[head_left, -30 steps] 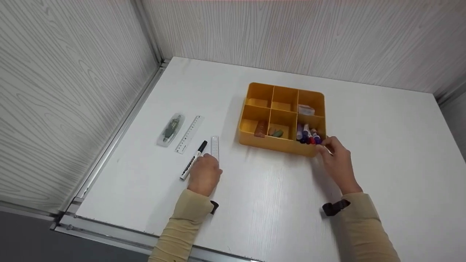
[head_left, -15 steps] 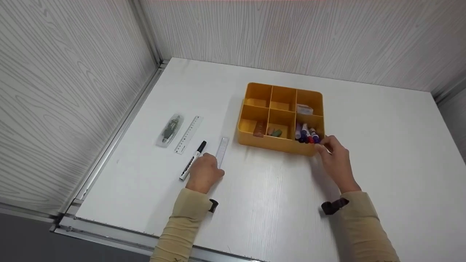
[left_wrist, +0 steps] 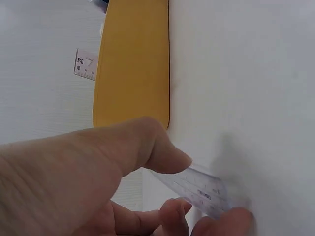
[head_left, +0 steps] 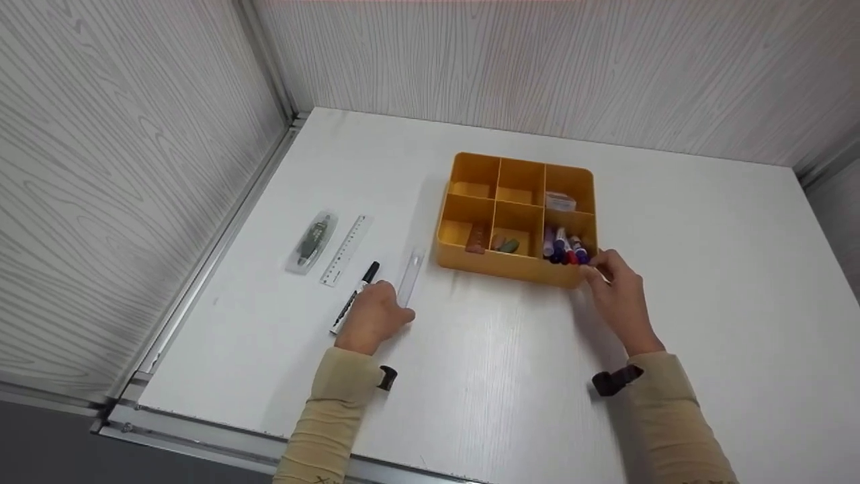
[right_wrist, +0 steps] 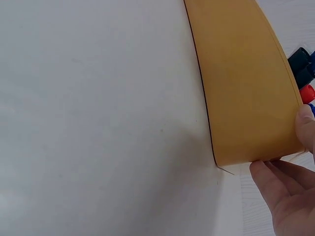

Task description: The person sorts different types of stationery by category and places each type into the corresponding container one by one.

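Observation:
My left hand [head_left: 373, 316] is low over the table's left part, pinching a clear plastic ruler [head_left: 411, 272] between thumb and fingers. In the left wrist view the ruler [left_wrist: 199, 189] tilts, thumb at its upper edge and fingertips at its lower one. Partly hidden under that hand is a black-capped white marker [head_left: 368, 273]. My right hand [head_left: 619, 296] grips the near right corner of a yellow six-compartment organizer box [head_left: 510, 269]. Up close, its thumb [right_wrist: 306, 125] lies over the rim while the fingers press the side wall.
Left of the hands lie another clear ruler [head_left: 346, 250] and a green pen-like item in a clear case [head_left: 312, 242]. Inside the box are several markers [head_left: 564, 247], a brown piece [head_left: 476, 238], small green objects [head_left: 508, 245] and a whitish block [head_left: 560, 202]. Walls stand behind and left.
The ruler in my left hand has swung rightward and tilted, its far end now pointing up toward the box. My right hand keeps its hold on the box corner.

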Tool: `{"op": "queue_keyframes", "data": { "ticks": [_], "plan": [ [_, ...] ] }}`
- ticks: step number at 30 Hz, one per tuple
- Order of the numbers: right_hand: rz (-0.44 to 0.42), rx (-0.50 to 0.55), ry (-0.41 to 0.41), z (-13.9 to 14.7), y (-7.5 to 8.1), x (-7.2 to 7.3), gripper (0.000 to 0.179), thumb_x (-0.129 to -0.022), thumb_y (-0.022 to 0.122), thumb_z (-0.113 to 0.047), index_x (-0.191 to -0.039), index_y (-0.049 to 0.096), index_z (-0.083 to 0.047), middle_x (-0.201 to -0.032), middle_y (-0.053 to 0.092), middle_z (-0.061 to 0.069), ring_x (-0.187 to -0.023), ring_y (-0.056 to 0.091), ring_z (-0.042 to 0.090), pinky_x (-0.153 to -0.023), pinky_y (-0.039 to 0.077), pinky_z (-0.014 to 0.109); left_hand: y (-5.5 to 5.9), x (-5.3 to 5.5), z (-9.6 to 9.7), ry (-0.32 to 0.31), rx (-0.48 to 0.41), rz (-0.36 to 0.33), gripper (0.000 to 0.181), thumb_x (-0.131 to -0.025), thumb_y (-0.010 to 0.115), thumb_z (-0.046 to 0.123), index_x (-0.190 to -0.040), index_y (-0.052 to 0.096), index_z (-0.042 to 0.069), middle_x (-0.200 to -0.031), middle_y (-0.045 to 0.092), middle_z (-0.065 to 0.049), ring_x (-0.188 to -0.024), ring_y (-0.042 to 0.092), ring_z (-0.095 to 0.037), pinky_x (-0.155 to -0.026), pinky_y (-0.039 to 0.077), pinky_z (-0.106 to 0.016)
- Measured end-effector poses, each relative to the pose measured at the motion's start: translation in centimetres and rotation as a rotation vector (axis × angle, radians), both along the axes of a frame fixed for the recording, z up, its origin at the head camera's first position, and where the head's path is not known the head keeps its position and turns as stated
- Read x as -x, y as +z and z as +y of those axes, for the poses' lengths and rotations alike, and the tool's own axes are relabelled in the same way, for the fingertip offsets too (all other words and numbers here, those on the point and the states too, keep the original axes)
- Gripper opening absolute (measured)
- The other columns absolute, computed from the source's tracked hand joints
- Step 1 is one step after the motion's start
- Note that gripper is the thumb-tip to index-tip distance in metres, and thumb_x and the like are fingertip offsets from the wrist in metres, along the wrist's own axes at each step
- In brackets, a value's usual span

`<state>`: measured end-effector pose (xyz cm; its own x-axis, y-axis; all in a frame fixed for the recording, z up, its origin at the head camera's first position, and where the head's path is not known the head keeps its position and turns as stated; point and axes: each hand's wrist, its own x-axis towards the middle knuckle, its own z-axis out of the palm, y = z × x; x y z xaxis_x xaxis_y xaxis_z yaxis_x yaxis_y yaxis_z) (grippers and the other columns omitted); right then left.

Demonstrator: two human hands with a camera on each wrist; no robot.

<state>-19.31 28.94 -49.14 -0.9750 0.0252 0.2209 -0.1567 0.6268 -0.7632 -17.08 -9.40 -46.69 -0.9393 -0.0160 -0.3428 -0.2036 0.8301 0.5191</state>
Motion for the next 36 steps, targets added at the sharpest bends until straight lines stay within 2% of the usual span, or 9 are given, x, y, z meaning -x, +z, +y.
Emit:
{"op": "queue_keyframes", "data": {
  "ticks": [6,10,15,20,22,24,27,30,36],
  "plan": [
    [0.003,-0.002,0.001,0.0,-0.1,0.0,0.029,-0.098,0.057,-0.029,-0.107,0.052,-0.002,-0.121,0.065,0.017,-0.129,0.057,0.032,-0.104,0.046,0.043,-0.1,0.2,-0.2,-0.022,0.001,0.028,0.025,-0.084,0.069,0.021,-0.090,0.056,0.001,-0.078,0.054,-0.008,-0.070,0.051,-0.021,-0.059,0.040,-0.030],
    [-0.011,-0.004,-0.010,0.2,-0.1,-0.1,0.027,-0.098,0.057,-0.028,-0.107,0.052,-0.003,-0.123,0.064,0.016,-0.131,0.056,0.031,-0.105,0.045,0.043,0.1,0.5,-0.3,-0.002,-0.033,0.042,0.023,-0.085,0.068,0.020,-0.091,0.056,0.001,-0.077,0.055,-0.007,-0.069,0.052,-0.020,-0.059,0.041,-0.029],
    [0.016,0.005,-0.006,0.1,-0.1,0.1,0.030,-0.097,0.058,-0.029,-0.106,0.053,-0.001,-0.121,0.065,0.019,-0.129,0.057,0.034,-0.103,0.047,0.043,0.7,0.9,-0.7,0.040,-0.095,0.047,0.028,-0.088,0.064,0.020,-0.104,0.058,-0.002,-0.093,0.064,-0.013,-0.079,0.058,-0.022,-0.071,0.051,-0.033],
    [0.025,0.005,-0.006,0.0,-0.2,0.1,0.031,-0.097,0.058,-0.028,-0.104,0.053,0.001,-0.120,0.065,0.019,-0.128,0.057,0.036,-0.102,0.047,0.042,1.9,1.5,-0.5,0.076,-0.175,0.085,0.037,-0.091,0.062,0.022,-0.120,0.055,0.001,-0.111,0.064,-0.013,-0.094,0.060,-0.025,-0.086,0.054,-0.037],
    [0.022,0.010,-0.007,0.0,-0.2,0.1,0.030,-0.097,0.058,-0.027,-0.104,0.053,0.001,-0.120,0.065,0.019,-0.129,0.056,0.036,-0.102,0.047,0.042,2.5,1.7,-0.1,0.077,-0.198,0.132,0.036,-0.093,0.062,0.022,-0.124,0.052,0.006,-0.113,0.063,-0.012,-0.096,0.061,-0.024,-0.087,0.055,-0.036],
    [0.014,0.005,-0.010,0.0,-0.1,0.0,0.029,-0.097,0.058,-0.028,-0.105,0.053,0.000,-0.120,0.065,0.018,-0.129,0.057,0.035,-0.103,0.046,0.042,3.1,1.8,0.4,0.061,-0.206,0.211,0.035,-0.094,0.062,0.020,-0.126,0.051,0.010,-0.114,0.064,-0.010,-0.093,0.063,-0.024,-0.086,0.057,-0.033],
    [-0.001,0.000,-0.017,0.1,-0.1,0.0,0.029,-0.097,0.058,-0.029,-0.107,0.053,-0.002,-0.121,0.065,0.017,-0.129,0.057,0.033,-0.104,0.046,0.043,3.9,1.8,1.1,-0.009,-0.177,0.363,0.036,-0.095,0.062,0.017,-0.130,0.052,0.015,-0.114,0.066,-0.010,-0.088,0.065,-0.021,-0.081,0.059,-0.029],
    [-0.019,-0.006,-0.024,0.2,-0.1,-0.1,0.030,-0.098,0.057,-0.031,-0.108,0.052,-0.003,-0.122,0.064,0.017,-0.129,0.057,0.032,-0.105,0.046,0.044,4.4,1.9,1.6,-0.092,-0.135,0.478,0.039,-0.095,0.062,0.014,-0.133,0.057,0.016,-0.112,0.070,-0.011,-0.085,0.067,-0.018,-0.077,0.059,-0.027],
    [-0.034,0.004,-0.019,0.0,0.0,-0.1,0.030,-0.098,0.057,-0.031,-0.109,0.052,-0.003,-0.124,0.064,0.016,-0.131,0.056,0.032,-0.104,0.046,0.044,5.1,2.3,2.2,-0.192,-0.084,0.568,0.038,-0.094,0.062,0.010,-0.132,0.064,0.013,-0.107,0.073,-0.012,-0.080,0.065,-0.017,-0.072,0.057,-0.024]
  ]
}}
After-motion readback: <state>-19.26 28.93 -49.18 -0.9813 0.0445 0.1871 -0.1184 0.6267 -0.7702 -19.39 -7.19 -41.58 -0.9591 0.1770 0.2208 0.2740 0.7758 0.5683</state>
